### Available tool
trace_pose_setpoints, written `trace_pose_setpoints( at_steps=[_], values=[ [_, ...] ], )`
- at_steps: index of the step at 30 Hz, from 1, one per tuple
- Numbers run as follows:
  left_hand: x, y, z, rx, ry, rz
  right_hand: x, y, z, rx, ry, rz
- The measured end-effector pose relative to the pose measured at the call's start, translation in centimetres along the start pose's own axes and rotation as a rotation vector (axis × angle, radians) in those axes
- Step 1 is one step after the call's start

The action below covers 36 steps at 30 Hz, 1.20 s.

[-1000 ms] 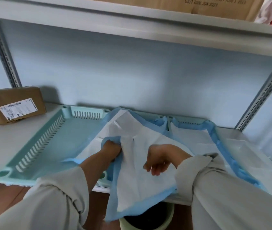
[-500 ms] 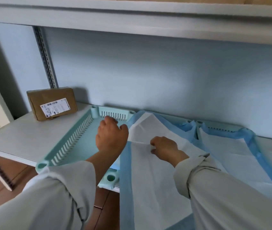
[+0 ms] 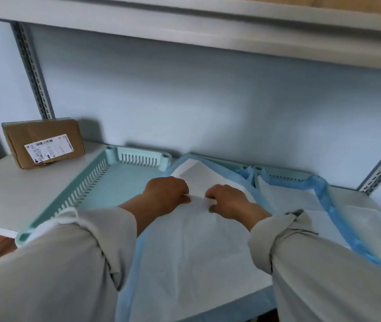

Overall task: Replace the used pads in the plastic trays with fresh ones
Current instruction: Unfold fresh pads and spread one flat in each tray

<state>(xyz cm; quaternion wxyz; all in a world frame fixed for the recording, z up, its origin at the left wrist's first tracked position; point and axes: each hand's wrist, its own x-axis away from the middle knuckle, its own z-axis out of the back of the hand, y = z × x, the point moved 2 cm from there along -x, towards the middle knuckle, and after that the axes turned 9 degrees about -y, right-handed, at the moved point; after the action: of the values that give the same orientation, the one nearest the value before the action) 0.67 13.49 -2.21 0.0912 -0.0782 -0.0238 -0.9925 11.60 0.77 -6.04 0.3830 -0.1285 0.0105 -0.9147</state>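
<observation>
box (image 3: 43, 142) behind-left of the tray (image 3: 91, 182) on the shelf (image 3: 10, 194); pad (image 3: 191, 247) right of tray.

The only print in view is on a white rectangular shipping label (image 3: 49, 148) stuck to the front face of a brown cardboard parcel (image 3: 41, 142), which stands at the left back of the white shelf (image 3: 10, 194). The label carries a barcode along its top edge and several lines of small dark print, all too blurred to read.
</observation>
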Motion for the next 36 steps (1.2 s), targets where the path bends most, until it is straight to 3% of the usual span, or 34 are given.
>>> trace_pose_setpoints(
  at_steps=[5, 8, 10, 12, 15, 18, 22, 26, 28, 32, 36],
  values=[
    [-0.1, -1.3, 3.4, -0.079, -0.085, -0.07, 1.4, 3.9, 0.9, 0.032, 0.103, -0.209],
    [-0.6, -1.4, 5.7, -0.098, 0.051, -0.012, 2.4, 5.3, 3.0, -0.067, 0.35, -0.313],
    [-1.2, -0.8, 7.0, -0.089, 0.127, 0.022, 3.2, 6.4, 4.2, -0.122, 0.392, -0.329],
    [-1.6, -0.3, 8.1, -0.131, 0.151, 0.064, 4.2, 7.5, 4.7, -0.136, 0.266, -0.326],
    [-1.9, 0.8, 9.3, -0.431, 0.152, 0.172, 5.9, 9.7, 3.8, -0.12, 0.039, -0.37],
    [-1.9, 2.4, 9.1, -0.582, 0.084, 0.216, 7.3, 10.9, 2.9, -0.092, -0.05, -0.425],
    [-2.4, 2.6, 8.5, -0.376, 0.064, 0.198, 8.3, 11.6, 2.3, -0.136, -0.036, -0.438],
    [-3.6, 4.1, 5.0, 0.286, -0.183, -0.003, 7.9, 10.0, 2.9, -0.305, 0.159, -0.309],
    [-4.4, 6.2, 3.2, 0.479, -0.25, -0.065, 7.6, 8.6, 3.6, -0.301, 0.207, -0.239],
    [-5.3, 8.4, 1.4, 0.266, -0.134, -0.109, 7.5, 8.2, 3.7, -0.361, 0.268, -0.213],
    [-6.1, 7.7, 1.4, 0.282, -0.045, -0.072, 8.7, 10.7, 3.1, -0.598, 0.345, -0.518]
  ],
)
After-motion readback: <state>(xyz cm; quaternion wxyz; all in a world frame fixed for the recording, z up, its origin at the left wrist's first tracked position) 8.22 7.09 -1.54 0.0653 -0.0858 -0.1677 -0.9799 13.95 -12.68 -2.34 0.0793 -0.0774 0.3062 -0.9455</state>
